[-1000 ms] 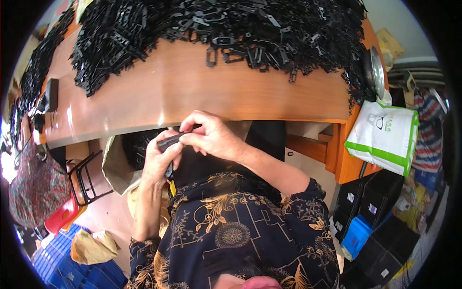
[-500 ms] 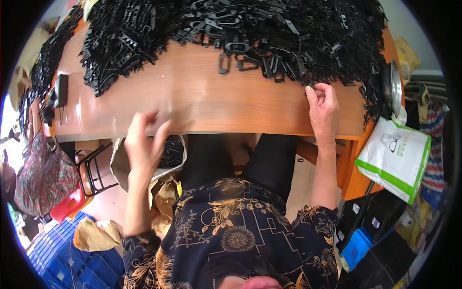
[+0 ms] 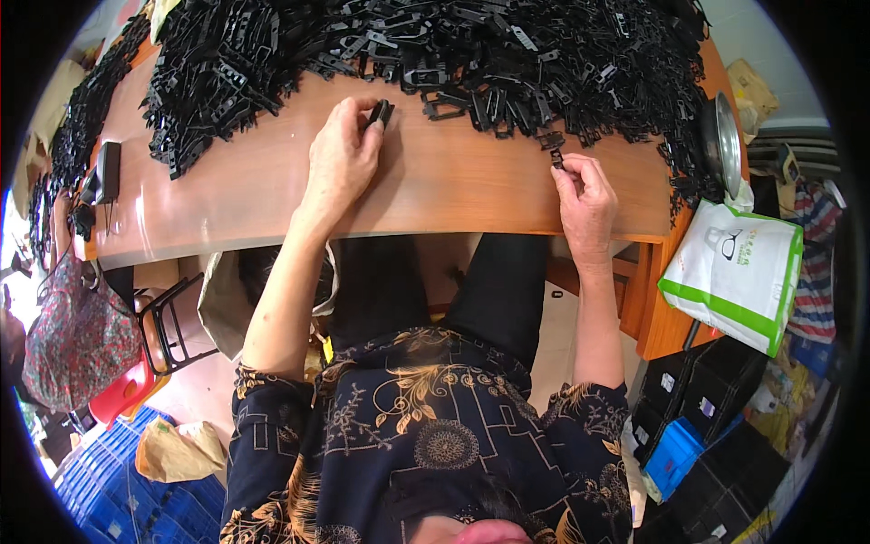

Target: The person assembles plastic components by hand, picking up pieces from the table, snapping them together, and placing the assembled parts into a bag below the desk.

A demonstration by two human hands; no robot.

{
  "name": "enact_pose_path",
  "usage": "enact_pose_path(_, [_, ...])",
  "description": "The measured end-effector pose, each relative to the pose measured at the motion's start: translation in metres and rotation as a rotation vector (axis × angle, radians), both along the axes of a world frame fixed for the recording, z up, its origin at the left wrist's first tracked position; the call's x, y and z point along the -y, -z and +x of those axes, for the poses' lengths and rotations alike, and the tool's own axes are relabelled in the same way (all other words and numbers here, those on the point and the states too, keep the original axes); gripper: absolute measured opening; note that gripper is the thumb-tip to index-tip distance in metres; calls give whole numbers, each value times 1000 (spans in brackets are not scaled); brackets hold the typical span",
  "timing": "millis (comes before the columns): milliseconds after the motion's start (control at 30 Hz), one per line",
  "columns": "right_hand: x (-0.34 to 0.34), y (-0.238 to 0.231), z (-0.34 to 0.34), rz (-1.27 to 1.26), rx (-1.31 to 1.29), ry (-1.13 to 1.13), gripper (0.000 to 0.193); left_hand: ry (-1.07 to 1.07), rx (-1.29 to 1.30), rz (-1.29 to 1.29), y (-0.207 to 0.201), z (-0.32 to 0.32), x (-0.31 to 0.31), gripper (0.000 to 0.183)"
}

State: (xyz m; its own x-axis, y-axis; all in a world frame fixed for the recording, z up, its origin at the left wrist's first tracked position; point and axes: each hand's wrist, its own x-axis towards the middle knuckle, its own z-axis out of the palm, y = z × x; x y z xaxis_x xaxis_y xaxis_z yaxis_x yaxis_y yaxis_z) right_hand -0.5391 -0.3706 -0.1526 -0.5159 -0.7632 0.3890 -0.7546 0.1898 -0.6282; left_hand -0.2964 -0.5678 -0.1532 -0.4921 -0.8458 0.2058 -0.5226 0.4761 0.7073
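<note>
Across the far half of the wooden table (image 3: 453, 199) spreads a large heap of small black plastic parts (image 3: 362, 36), many shaped like narrow frames. Over the bare wood just in front of that heap, my left hand (image 3: 347, 150) is closed on a black plastic part (image 3: 381, 113) held between thumb and fingers. Farther right, my right hand (image 3: 587, 195) pinches a small black plastic piece (image 3: 556, 158) between thumb and forefinger, close to the heap's near edge. Its lower end is hidden by the fingertips.
A metal bowl (image 3: 722, 145) leans at the table's right end, above a white and green bag (image 3: 732, 272). Under the near edge hangs an open sack (image 3: 222, 304). At far left a person in a flowered top (image 3: 77, 331) sits beside another black pile (image 3: 82, 118).
My left hand has moved from near the table's front edge up and right, and now holds a black part. My right hand has shifted slightly left, with a small piece in its pinch.
</note>
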Motion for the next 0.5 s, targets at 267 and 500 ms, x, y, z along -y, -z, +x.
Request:
enact_pose_path(267, [8, -39, 58, -214, -148, -405, 21, 306, -976, 1598, -19, 22, -61, 32])
enact_pose_path(500, [16, -60, 88, -244, -287, -667, 31, 425, -1041, 1724, -17, 38, -80, 37])
